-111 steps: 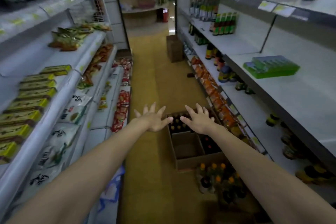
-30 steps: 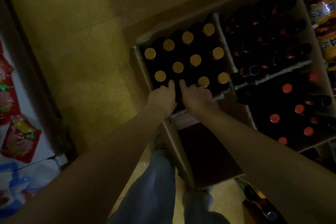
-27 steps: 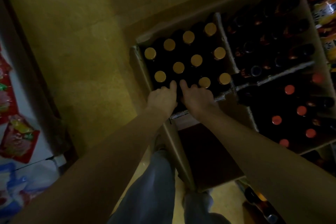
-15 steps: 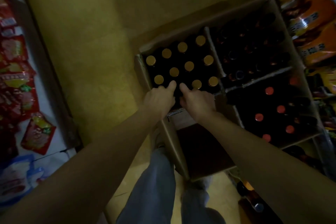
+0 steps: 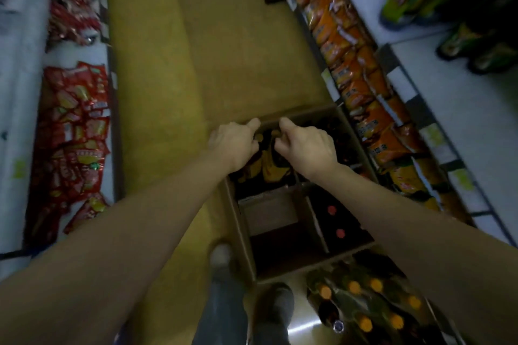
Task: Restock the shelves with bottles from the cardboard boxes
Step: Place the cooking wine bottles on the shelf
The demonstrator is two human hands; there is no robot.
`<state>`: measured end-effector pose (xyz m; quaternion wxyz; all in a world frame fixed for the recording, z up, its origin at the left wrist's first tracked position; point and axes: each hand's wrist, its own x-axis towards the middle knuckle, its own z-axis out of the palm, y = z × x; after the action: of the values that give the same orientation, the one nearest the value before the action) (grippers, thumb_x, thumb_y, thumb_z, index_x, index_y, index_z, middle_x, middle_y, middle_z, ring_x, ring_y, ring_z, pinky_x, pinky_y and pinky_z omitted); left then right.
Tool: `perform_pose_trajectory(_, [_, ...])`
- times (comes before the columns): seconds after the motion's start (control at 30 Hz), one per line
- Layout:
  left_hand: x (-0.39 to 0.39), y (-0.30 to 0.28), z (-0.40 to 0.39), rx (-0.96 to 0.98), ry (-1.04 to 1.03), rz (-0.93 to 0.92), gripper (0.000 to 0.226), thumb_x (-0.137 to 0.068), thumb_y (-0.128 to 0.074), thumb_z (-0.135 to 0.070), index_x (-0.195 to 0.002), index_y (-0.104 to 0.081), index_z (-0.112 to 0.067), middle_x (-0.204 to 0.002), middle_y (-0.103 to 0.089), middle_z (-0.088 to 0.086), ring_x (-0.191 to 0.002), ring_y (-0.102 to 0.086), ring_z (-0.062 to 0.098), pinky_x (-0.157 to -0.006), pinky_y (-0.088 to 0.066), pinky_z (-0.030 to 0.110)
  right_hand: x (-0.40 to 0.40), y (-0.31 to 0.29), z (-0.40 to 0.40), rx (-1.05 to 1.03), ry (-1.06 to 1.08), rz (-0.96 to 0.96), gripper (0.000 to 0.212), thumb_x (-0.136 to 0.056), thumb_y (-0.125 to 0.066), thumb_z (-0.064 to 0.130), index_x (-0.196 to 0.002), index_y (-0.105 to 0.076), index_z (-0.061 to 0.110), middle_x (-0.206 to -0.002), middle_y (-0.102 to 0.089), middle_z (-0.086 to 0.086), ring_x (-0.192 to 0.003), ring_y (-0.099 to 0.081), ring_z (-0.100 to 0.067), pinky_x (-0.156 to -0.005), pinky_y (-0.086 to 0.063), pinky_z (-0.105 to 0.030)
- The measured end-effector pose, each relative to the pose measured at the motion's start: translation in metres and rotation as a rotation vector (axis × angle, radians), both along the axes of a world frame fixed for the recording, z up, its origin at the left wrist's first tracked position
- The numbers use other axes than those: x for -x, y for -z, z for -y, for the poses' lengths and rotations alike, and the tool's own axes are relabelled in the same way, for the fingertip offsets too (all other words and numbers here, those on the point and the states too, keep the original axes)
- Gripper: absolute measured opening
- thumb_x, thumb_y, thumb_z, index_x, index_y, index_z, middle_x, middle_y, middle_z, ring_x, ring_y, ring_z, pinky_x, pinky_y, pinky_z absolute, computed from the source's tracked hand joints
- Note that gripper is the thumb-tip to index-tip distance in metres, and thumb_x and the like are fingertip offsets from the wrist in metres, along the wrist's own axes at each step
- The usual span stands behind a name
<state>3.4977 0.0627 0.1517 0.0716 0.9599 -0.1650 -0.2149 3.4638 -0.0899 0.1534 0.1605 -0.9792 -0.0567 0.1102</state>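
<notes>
Head view, single frame, aisle floor of a shop. Item: dark glass bottles with gold caps and yellow-orange labels (image 5: pixel 269 168), lifted at the far left compartment of a brown cardboard box with dividers (image 5: pixel 244 230) that stood on the yellow floor (image 5: pixel 173 64); long axes near upright, caps toward the camera, bases down into the box. Left hand (image 5: pixel 234 143) and right hand (image 5: pixel 305 145) each had fingers curled round a bottle neck, forefingers stretched forward; how many bottles each held could not be told. Label writing blurred, unreadable. Near left compartment of the box showed bare card; near right compartment held dark bottles with red caps (image 5: pixel 336 221), upright. Beside the box's near end, a shrink-wrapped pack of orange-capped bottles (image 5: pixel 370 305), upright. Right shelving: row of orange snack packets (image 5: pixel 361 98), print illegible. Left shelving: red foil packets (image 5: pixel 75 131), print illegible. Grey trouser legs (image 5: pixel 221 314) below.
</notes>
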Motion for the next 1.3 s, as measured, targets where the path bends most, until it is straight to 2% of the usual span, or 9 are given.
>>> perform_pose_trajectory(0.07, [0.003, -0.046, 0.005, -0.022, 0.015, 0.058, 0.025, -0.099, -0.039, -0.027, -0.121, -0.038, -0.015, -0.082, -0.049, 0.012, -0.074, -0.046, 0.029, -0.06, -0.035, 0.034, 0.003, -0.044, 0.006, 0.009, 0.011, 0.035, 0.018, -0.097, -0.043, 0.034, -0.096, -0.033, 0.02, -0.077, -0.054, -0.009, -0.072, -0.054, -0.031, -0.058, -0.036, -0.035])
perform_pose_trajectory(0.17, [0.011, -0.112, 0.011, 0.005, 0.033, 0.123, 0.018, -0.098, -0.038, -0.023, -0.115, -0.038, -0.016, -0.073, -0.045, 0.008, -0.073, -0.045, 0.029, -0.06, -0.034, 0.034, 0.013, -0.108, 0.014, 0.04, 0.039, 0.097, 0.019, -0.097, -0.043, 0.034, -0.104, -0.04, 0.017, -0.078, -0.049, -0.009, -0.078, -0.054, -0.034, -0.06, -0.033, -0.035])
perform_pose_trajectory(0.43, [0.088, -0.299, 0.009, 0.071, 0.061, 0.427, 0.017, -0.095, -0.043, -0.03, -0.105, -0.043, -0.016, -0.09, -0.053, 0.017, -0.09, -0.055, 0.039, -0.064, -0.036, 0.035, 0.093, -0.29, 0.023, 0.071, 0.136, 0.368, 0.015, -0.094, -0.049, 0.032, -0.096, -0.043, 0.018, -0.073, -0.047, -0.006, -0.079, -0.054, -0.034, -0.056, -0.034, -0.035])
perform_pose_trajectory(0.63, [0.171, -0.47, 0.014, 0.115, 0.155, 0.689, 0.024, -0.094, -0.047, -0.035, -0.108, -0.051, -0.016, -0.087, -0.051, 0.01, -0.075, -0.043, 0.027, -0.061, -0.034, 0.034, 0.189, -0.448, 0.034, 0.033, 0.229, 0.545, 0.024, -0.089, -0.053, 0.029, -0.076, -0.038, 0.017, -0.076, -0.049, -0.006, -0.078, -0.049, -0.028, -0.063, -0.035, -0.034])
perform_pose_trajectory(0.7, [0.202, -0.525, 0.019, 0.136, 0.195, 0.741, 0.02, -0.093, -0.048, -0.037, -0.096, -0.048, -0.017, -0.087, -0.052, 0.008, -0.074, -0.044, 0.026, -0.061, -0.037, 0.033, 0.223, -0.5, 0.037, 0.038, 0.249, 0.59, 0.033, -0.09, -0.053, 0.027, -0.066, -0.032, 0.017, -0.067, -0.042, -0.004, -0.074, -0.046, -0.028, -0.059, -0.031, -0.034])
perform_pose_trajectory(0.87, [0.283, -0.641, 0.026, 0.176, 0.243, 0.883, 0.019, -0.093, -0.05, -0.038, -0.092, -0.049, -0.019, -0.081, -0.047, 0.003, -0.073, -0.044, 0.021, -0.061, -0.036, 0.029, 0.301, -0.61, 0.053, 0.082, 0.253, 0.669, 0.034, -0.091, -0.053, 0.031, -0.065, -0.035, 0.017, -0.066, -0.042, -0.002, -0.064, -0.044, -0.022, -0.053, -0.031, -0.032])
perform_pose_trajectory(1.03, [0.361, -0.713, 0.045, 0.12, 0.272, 0.972, 0.046, -0.092, -0.048, -0.044, -0.126, -0.055, -0.014, -0.124, -0.058, 0.008, -0.108, -0.055, 0.029, -0.081, -0.045, 0.035, 0.384, -0.682, 0.082, 0.105, 0.263, 0.746, 0.029, -0.086, -0.055, 0.031, -0.066, -0.042, 0.015, -0.066, -0.045, -0.002, -0.072, -0.048, -0.026, -0.061, -0.035, -0.032])
perform_pose_trajectory(1.2, [0.442, -0.742, 0.075, 0.08, 0.298, 0.979, 0.029, -0.095, -0.047, -0.038, -0.085, -0.05, -0.011, -0.087, -0.053, 0.009, -0.079, -0.043, 0.022, -0.066, -0.034, 0.03, 0.473, -0.723, 0.115, 0.058, 0.24, 0.782, 0.034, -0.089, -0.056, 0.029, -0.063, -0.04, 0.015, -0.067, -0.044, -0.003, -0.066, -0.043, -0.021, -0.054, -0.029, -0.03])
perform_pose_trajectory(1.3, [0.488, -0.746, 0.095, 0.099, 0.327, 0.957, 0.029, -0.094, -0.049, -0.037, -0.081, -0.047, -0.012, -0.08, -0.051, 0.007, -0.077, -0.042, 0.019, -0.067, -0.037, 0.033, 0.528, -0.733, 0.132, 0.041, 0.252, 0.764, 0.032, -0.086, -0.057, 0.03, -0.063, -0.042, 0.015, -0.067, -0.044, -0.003, -0.067, -0.044, -0.021, -0.06, -0.033, -0.03])
